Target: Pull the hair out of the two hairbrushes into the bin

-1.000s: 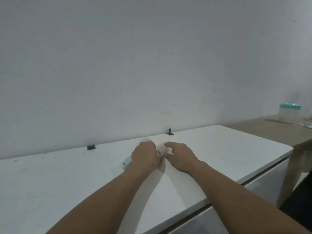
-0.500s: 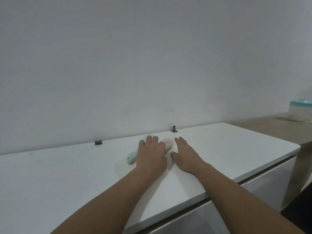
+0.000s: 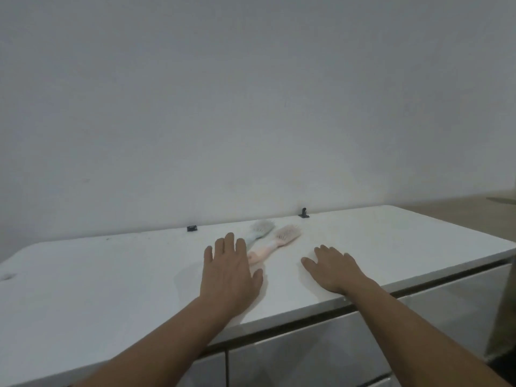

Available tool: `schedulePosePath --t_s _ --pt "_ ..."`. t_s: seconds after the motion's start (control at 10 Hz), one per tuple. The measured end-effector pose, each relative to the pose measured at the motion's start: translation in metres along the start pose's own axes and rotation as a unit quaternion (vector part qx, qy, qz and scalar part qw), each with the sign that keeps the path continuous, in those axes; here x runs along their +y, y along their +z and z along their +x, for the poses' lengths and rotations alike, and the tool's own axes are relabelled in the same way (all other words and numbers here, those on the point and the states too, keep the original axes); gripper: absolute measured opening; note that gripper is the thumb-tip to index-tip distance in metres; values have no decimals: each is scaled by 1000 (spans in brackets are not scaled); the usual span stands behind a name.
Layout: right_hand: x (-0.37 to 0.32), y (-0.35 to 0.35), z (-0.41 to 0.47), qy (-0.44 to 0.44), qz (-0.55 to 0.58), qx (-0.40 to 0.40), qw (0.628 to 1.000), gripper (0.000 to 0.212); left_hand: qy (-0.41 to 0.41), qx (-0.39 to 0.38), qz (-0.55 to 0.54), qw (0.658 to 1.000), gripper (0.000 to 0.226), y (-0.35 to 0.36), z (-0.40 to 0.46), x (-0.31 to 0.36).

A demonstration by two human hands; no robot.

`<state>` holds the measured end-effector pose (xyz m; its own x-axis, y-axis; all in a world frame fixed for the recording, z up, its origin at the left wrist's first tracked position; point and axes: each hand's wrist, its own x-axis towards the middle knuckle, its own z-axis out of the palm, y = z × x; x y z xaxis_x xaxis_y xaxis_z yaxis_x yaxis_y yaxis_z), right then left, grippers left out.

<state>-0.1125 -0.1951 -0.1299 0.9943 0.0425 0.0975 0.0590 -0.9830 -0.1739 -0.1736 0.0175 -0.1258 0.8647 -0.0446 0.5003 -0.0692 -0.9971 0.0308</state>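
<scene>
both hands lie flat, palms down, on the white surface (image 3: 111,280), fingers spread and holding nothing. the left grip (image 3: 227,270) rests just short of the two hairbrushes: the pink hairbrush (image 3: 275,243) has its handle end right beside the left fingertips, its bristled head angled away to the right, and the pale blue hairbrush (image 3: 258,230) lies just beyond, its handle partly hidden behind the left fingers. the right grip (image 3: 332,268) sits apart from both brushes, to their right, near the front edge. whether hair is caught in the bristles is too blurred to tell. two small dark clips (image 3: 191,228) sit at the wall edge beyond the grips
</scene>
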Motion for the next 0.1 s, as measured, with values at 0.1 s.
schedulePosePath --t_s 0.1 --pt "4 -1 -10 -6 -21 -1 1000 65 -85 -79 -14 993 89 -3 -16 -9"
